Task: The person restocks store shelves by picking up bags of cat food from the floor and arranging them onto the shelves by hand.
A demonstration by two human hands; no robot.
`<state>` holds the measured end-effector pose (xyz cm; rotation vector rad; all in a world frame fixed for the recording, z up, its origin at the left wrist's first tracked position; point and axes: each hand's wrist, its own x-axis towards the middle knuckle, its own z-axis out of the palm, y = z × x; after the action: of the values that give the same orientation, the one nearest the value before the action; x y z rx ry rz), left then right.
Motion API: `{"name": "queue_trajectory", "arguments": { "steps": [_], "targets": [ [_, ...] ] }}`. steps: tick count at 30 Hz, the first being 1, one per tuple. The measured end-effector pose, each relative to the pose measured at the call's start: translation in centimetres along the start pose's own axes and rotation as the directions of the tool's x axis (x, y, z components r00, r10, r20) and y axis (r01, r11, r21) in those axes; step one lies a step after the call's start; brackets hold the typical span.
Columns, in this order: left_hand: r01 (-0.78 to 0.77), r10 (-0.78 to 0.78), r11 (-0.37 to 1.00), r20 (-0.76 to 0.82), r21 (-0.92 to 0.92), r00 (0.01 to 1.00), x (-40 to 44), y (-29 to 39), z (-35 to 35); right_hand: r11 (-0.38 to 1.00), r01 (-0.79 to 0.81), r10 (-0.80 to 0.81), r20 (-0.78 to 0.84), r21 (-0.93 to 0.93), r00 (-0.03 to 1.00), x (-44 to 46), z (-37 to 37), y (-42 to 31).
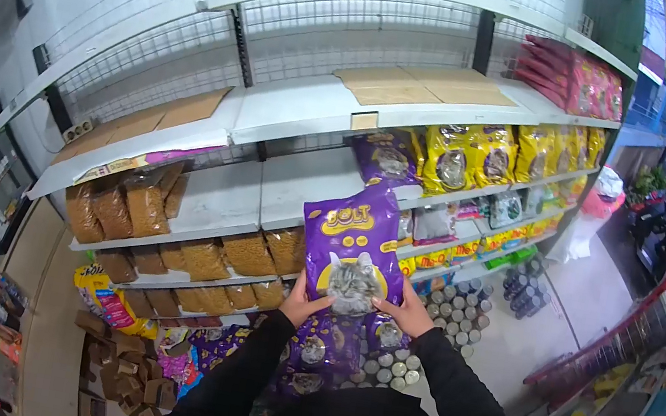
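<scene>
Upright in front of me is a purple bag of cat food (351, 242) with "BOLT" lettering and a cat's face printed on it. My left hand (304, 302) grips its lower left edge, thumb on the front. At the lower right edge, my right hand (406, 310) holds it the same way; the fingers behind the bag are hidden. Another purple bag (385, 157) stands on the shelf just behind the held one. More purple bags (326, 341) lie low down below my hands.
Yellow bags (451, 159) line the shelf to the right, with pink bags (579, 80) above. Clear bags of brown kibble (144, 207) fill the lower left shelves. Several cans (457, 308) stand on the floor at right. Cardboard boxes (132, 382) are piled at lower left.
</scene>
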<state>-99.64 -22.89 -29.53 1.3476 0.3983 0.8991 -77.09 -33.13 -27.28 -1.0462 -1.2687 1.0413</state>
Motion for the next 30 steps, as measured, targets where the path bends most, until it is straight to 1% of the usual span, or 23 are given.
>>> {"name": "queue_trajectory", "arguments": {
  "steps": [2, 5, 9, 11, 12, 13, 14, 16, 17, 19, 20, 21, 22, 23, 24, 25, 26, 27, 28, 29, 30],
  "targets": [
    [-0.006, 0.007, 0.999, 0.041, -0.032, 0.999, 0.3, -0.5, 0.7, 1.0, -0.009, 0.01, 0.02, -0.026, 1.0, -0.4, -0.6, -0.2],
    [-0.036, 0.043, 0.995, 0.075, -0.092, 0.996, 0.5, -1.8, 1.9, 0.994, -0.05, 0.048, -0.029, -0.1, 0.998, -1.4, -1.6, 0.3],
    [0.009, -0.008, 0.998, 0.004, -0.065, 1.0, -0.3, -5.2, 3.2, 0.981, -0.103, 0.1, -0.03, -0.162, 0.995, -2.9, -3.3, 1.3],
    [0.035, -0.035, 0.999, 0.009, 0.012, 0.999, -0.5, -5.8, 3.6, 0.979, -0.113, 0.112, -0.018, -0.169, 0.994, -3.6, -4.0, 2.4],
    [0.047, -0.047, 0.997, 0.007, 0.055, 0.999, -0.5, -6.1, 3.7, 0.965, -0.133, 0.128, -0.039, -0.225, 0.991, -3.9, -4.3, 3.2],
    [0.044, -0.044, 0.997, -0.005, 0.058, 0.999, -0.3, -6.2, 3.7, 0.948, -0.149, 0.138, -0.059, -0.28, 0.989, -3.9, -4.7, 3.9],
    [0.033, -0.033, 0.992, -0.001, 0.124, 0.999, 0.2, -6.4, 3.6, 0.928, -0.161, 0.144, -0.076, -0.336, 0.987, -3.4, -5.3, 4.5],
    [0.011, -0.013, 0.967, 0.005, 0.254, 1.0, 1.5, -6.9, 3.4, 0.932, -0.171, 0.159, -0.064, -0.319, 0.985, -1.6, -6.7, 5.9],
    [0.01, -0.008, 0.966, -0.008, 0.259, 1.0, 2.4, -7.2, 3.1, 0.934, -0.195, 0.182, -0.069, -0.299, 0.981, -1.0, -7.3, 6.6],
    [-0.034, 0.049, 0.882, -0.02, 0.47, 0.999, 5.0, -7.6, 2.5, 0.937, -0.214, 0.203, -0.066, -0.278, 0.977, 0.4, -8.3, 6.2],
    [-0.051, 0.074, 0.821, -0.017, 0.569, 0.997, 6.4, -7.6, 2.4, 0.936, -0.192, 0.168, -0.105, -0.296, 0.98, 1.9, -8.8, 5.4],
    [-0.062, 0.085, 0.887, -0.03, 0.458, 0.996, 8.1, -7.2, 2.8, 0.933, -0.174, 0.133, -0.146, -0.315, 0.98, 3.4, -9.3, 4.5],
    [-0.073, 0.093, 0.938, -0.043, 0.339, 0.995, 10.0, -6.8, 3.1, 0.952, -0.08, 0.031, -0.166, -0.296, 0.986, 5.3, -10.2, 4.9],
    [-0.096, 0.122, 0.933, -0.053, 0.346, 0.991, 12.2, -7.2, 2.7, 0.96, 0.013, -0.069, -0.19, -0.28, 0.979, 7.4, -11.2, 5.6],
    [-0.118, 0.149, 0.929, -0.061, 0.352, 0.987, 14.5, -7.7, 2.0, 0.946, 0.001, -0.078, -0.225, -0.325, 0.971, 9.4, -11.9, 5.2],
    [-0.086, 0.123, 0.938, -0.091, 0.336, 0.988, 16.6, -7.2, 1.9, 0.929, -0.012, -0.091, -0.26, -0.37, 0.961, 11.3, -12.6, 4.9],
    [-0.06, 0.102, 0.946, -0.118, 0.318, 0.988, 18.8, -6.6, 1.9, 0.934, 0.042, -0.147, -0.275, -0.355, 0.95, 14.3, -14.0, 7.0],
    [-0.066, 0.108, 0.945, -0.114, 0.32, 0.988, 21.1, -6.7, 1.3, 0.934, 0.101, -0.207, -0.289, -0.343, 0.935, 16.9, -15.2, 9.1],
    [-0.107, 0.179, 0.91, -0.144, 0.401, 0.973, 23.6, -7.1, 0.4, 0.932, 0.11, -0.217, -0.289, -0.345, 0.932, 17.9, -15.8, 9.3],
    [-0.146, 0.254, 0.864, -0.168, 0.482, 0.953, 25.4, -7.5, -0.1, 0.884, 0.216, -0.336, -0.242, -0.414, 0.911, 19.0, -16.2, 9.1],
    [-0.158, 0.267, 0.859, -0.164, 0.487, 0.95, 26.4, -7.6, -0.1, 0.819, 0.319, -0.448, -0.185, -0.476, 0.875, 20.0, -16.5, 8.7]
  ]
}}
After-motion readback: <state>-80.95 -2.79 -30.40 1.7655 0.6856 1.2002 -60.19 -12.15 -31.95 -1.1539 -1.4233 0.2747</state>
